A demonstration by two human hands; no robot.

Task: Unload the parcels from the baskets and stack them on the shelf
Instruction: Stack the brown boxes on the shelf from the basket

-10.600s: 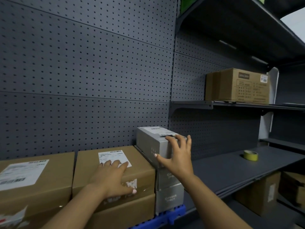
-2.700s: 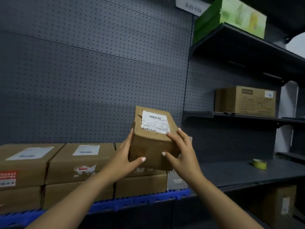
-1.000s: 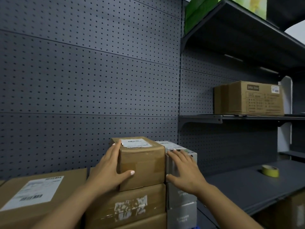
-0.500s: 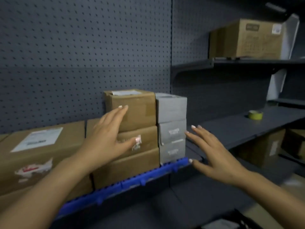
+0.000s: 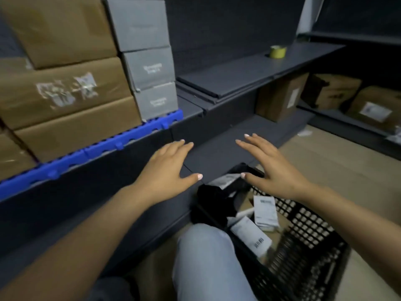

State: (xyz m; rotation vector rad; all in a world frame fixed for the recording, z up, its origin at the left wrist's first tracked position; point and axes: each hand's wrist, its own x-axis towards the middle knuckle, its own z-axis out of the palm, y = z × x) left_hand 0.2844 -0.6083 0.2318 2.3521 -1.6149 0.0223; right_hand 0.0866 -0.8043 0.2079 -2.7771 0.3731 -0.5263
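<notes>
Print on the grey parcels [image 5: 149, 68] stacked beside the brown parcels [image 5: 65, 88] on the shelf [image 5: 238, 72] is too blurred to read. The black basket [image 5: 303, 235] on the floor holds parcels with white barcode labels [image 5: 251, 235]. Above it, left hand [image 5: 167, 170] and right hand [image 5: 271, 168] hover spread, holding nothing.

I see dark grey metal shelving [image 5: 243, 74] running from nine o'clock to two o'clock, backed by a dim pegboard wall [image 5: 227, 25]. A tan floor [image 5: 338, 170] spreads at four o'clock. The light is low, the picture blurred.
</notes>
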